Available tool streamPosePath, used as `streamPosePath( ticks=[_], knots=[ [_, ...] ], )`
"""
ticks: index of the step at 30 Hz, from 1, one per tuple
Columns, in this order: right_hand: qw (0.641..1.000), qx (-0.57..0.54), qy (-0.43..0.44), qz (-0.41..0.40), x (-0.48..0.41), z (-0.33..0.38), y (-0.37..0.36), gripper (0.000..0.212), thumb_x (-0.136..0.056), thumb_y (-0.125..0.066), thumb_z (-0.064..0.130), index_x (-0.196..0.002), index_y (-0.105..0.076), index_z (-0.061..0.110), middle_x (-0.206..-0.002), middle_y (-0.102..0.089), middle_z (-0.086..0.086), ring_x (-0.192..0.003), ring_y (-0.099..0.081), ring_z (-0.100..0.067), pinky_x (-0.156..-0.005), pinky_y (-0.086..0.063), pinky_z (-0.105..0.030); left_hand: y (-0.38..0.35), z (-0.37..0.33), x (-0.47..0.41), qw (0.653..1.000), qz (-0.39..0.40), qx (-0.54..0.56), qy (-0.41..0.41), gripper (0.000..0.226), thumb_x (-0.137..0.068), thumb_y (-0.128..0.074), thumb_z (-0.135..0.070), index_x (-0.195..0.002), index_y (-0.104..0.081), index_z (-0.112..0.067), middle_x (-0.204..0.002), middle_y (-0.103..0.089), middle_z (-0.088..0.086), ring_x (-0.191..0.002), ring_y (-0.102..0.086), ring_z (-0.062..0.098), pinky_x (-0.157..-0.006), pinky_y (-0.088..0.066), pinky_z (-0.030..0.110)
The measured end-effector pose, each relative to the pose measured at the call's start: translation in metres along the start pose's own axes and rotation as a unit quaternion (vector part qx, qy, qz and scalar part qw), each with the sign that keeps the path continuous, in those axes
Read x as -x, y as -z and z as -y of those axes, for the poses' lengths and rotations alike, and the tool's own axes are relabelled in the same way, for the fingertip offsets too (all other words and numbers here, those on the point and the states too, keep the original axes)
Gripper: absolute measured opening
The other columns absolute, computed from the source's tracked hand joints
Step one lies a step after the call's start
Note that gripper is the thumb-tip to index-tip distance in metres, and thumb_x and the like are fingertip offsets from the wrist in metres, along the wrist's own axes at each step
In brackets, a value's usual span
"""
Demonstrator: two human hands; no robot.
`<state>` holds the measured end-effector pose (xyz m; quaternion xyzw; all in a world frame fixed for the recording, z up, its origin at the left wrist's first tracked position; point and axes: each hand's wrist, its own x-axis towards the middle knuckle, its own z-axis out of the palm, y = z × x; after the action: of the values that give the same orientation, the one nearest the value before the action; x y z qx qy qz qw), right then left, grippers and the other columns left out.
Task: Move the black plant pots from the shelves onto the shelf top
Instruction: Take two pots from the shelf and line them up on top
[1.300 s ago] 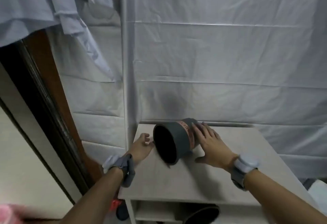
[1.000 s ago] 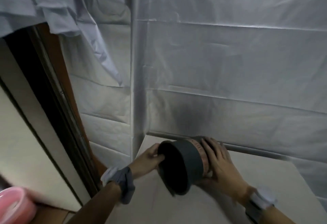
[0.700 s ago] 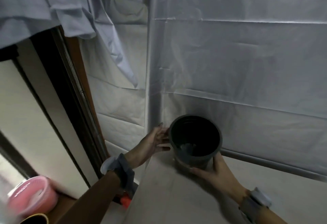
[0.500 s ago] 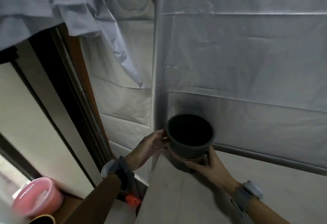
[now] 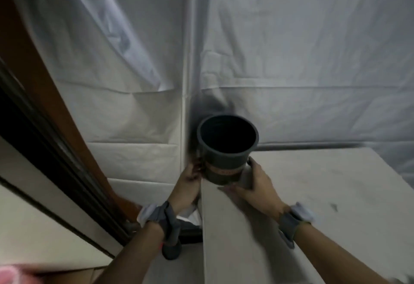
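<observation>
A black plant pot (image 5: 226,151) with a reddish label band stands upright at the far left corner of the pale shelf top (image 5: 313,205), its empty mouth facing me. My left hand (image 5: 189,177) presses against the pot's left side from beyond the shelf edge. My right hand (image 5: 257,182) cups its lower right side and base. Both wrists wear grey bands. The pot's bottom is hidden by my fingers.
White sheeting (image 5: 291,59) hangs close behind and left of the shelf, forming a corner. A brown wooden door frame (image 5: 44,95) runs diagonally at the left. Something pink (image 5: 11,274) shows at the bottom left corner. The shelf's left edge drops off beside the pot.
The pot, lying on its side between my hands earlier, was turned upright and moved to the back left corner of the shelf top. Both hands stayed on it.
</observation>
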<state>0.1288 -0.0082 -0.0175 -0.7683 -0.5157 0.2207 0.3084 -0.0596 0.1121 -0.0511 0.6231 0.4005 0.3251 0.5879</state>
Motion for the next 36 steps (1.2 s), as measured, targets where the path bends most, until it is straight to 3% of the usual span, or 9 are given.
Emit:
streamPosePath(
  ticks=[4,6,9,12,18,20,24,29,36],
  knots=[
    [0.989,0.13,-0.048,-0.054,0.05,-0.022,-0.007,0.103,-0.085,-0.056,0.071,-0.158,-0.019,0.007,-0.165,-0.026,-0.011,-0.151,-0.023,-0.03,-0.125,-0.017,-0.043,0.0,0.037,0.025,0.991,0.042,-0.129,0.021,0.06,-0.085,-0.049,-0.041,-0.141,-0.035,-0.025,-0.143,-0.047,0.004,-0.131,-0.046,0.02,-0.109,-0.039,0.047],
    [0.985,0.155,-0.053,-0.057,0.076,-0.037,-0.005,0.099,-0.088,-0.04,0.077,-0.156,-0.026,0.007,-0.165,-0.028,-0.011,-0.153,-0.021,-0.028,-0.126,-0.012,-0.04,-0.01,0.056,0.042,0.99,0.049,-0.128,0.045,0.073,-0.081,-0.046,-0.052,-0.145,-0.027,-0.023,-0.149,-0.04,0.004,-0.135,-0.041,0.02,-0.112,-0.035,0.045],
    [0.98,0.194,-0.035,-0.034,0.099,-0.054,0.001,0.113,-0.079,-0.014,0.09,-0.153,-0.036,0.006,-0.163,-0.032,-0.01,-0.153,-0.023,-0.029,-0.126,-0.013,-0.04,-0.025,0.023,0.086,0.991,0.027,-0.125,0.043,0.067,-0.089,-0.051,-0.041,-0.146,-0.024,-0.019,-0.146,-0.041,0.009,-0.132,-0.043,0.025,-0.111,-0.036,0.042],
    [0.978,0.209,-0.023,-0.004,0.114,-0.066,0.013,0.124,-0.07,0.0,0.096,-0.155,-0.035,0.012,-0.165,-0.028,-0.008,-0.154,-0.02,-0.028,-0.126,-0.011,-0.039,-0.035,0.016,0.115,0.966,-0.004,-0.259,0.019,0.056,-0.097,-0.048,-0.03,-0.146,-0.024,-0.016,-0.148,-0.033,0.013,-0.133,-0.033,0.032,-0.11,-0.029,0.039],
    [0.97,0.237,0.006,0.044,0.17,-0.105,0.054,0.129,-0.06,0.01,0.099,-0.157,-0.03,0.023,-0.168,-0.021,-0.001,-0.156,-0.014,-0.022,-0.125,-0.009,-0.035,-0.087,0.013,0.169,0.868,0.011,-0.492,-0.063,0.075,-0.085,-0.01,-0.06,-0.145,-0.03,-0.02,-0.16,-0.013,0.008,-0.147,-0.01,0.027,-0.117,-0.01,0.045],
    [0.969,0.244,0.0,0.043,0.192,-0.127,0.073,0.125,-0.062,0.008,0.097,-0.158,-0.025,0.025,-0.169,-0.017,0.0,-0.156,-0.01,-0.021,-0.124,-0.007,-0.034,-0.116,0.018,0.183,0.839,0.009,-0.539,-0.068,0.084,-0.079,0.001,-0.064,-0.145,-0.034,-0.024,-0.161,-0.019,0.004,-0.148,-0.013,0.023,-0.119,-0.006,0.046],
    [0.959,0.282,0.035,0.014,0.221,-0.164,0.085,0.122,-0.064,0.025,0.089,-0.161,-0.014,0.026,-0.17,-0.008,-0.001,-0.157,-0.002,-0.019,-0.123,0.005,-0.031,-0.167,0.035,0.213,0.81,-0.103,-0.562,-0.132,0.061,-0.098,-0.027,-0.054,-0.132,-0.057,-0.013,-0.143,-0.053,0.012,-0.135,-0.044,0.03,-0.113,-0.026,0.052],
    [0.95,0.291,0.058,-0.101,0.22,-0.184,0.041,0.091,-0.095,-0.01,0.073,-0.157,-0.031,0.011,-0.164,-0.028,-0.016,-0.155,-0.015,-0.032,-0.124,0.007,-0.042,-0.187,0.061,0.22,0.759,-0.203,-0.578,-0.22,0.057,-0.096,-0.048,-0.051,-0.132,-0.056,-0.007,-0.139,-0.056,0.015,-0.132,-0.047,0.033,-0.112,-0.032,0.049],
    [0.905,0.207,0.151,-0.34,0.195,-0.21,0.005,0.06,-0.103,-0.035,0.05,-0.133,-0.056,0.003,-0.138,-0.056,-0.021,-0.139,-0.041,-0.038,-0.124,-0.008,-0.051,-0.189,0.097,0.196,0.694,-0.323,-0.559,-0.319,0.049,-0.092,-0.055,-0.05,-0.118,-0.065,-0.009,-0.12,-0.065,0.014,-0.116,-0.054,0.03,-0.101,-0.034,0.047]
  ],
)
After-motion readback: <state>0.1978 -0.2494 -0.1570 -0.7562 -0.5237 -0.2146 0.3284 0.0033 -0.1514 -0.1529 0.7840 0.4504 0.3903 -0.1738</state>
